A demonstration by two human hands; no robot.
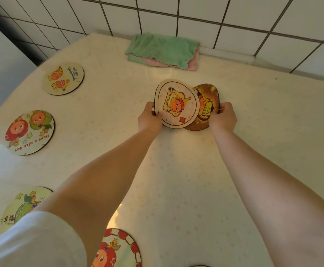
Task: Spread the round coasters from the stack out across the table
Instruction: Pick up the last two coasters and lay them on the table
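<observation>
My left hand (150,118) grips the left edge of a pale pink coaster (176,104) with an orange cartoon figure, tilted up off the table. It overlaps a dark brown and gold coaster (207,105), whose right edge my right hand (223,117) holds. Several more round coasters lie flat: a cream one (63,79) at the far left, a "Have a nice day" one (30,132) below it, a green one (22,207) partly under my left sleeve, and a red-rimmed one (118,249) at the bottom edge.
The table (186,180) has a cream cloth with faint pink stars. A folded green and pink cloth (163,51) lies at the back against the white tiled wall (234,20). A grey surface stands at the far left.
</observation>
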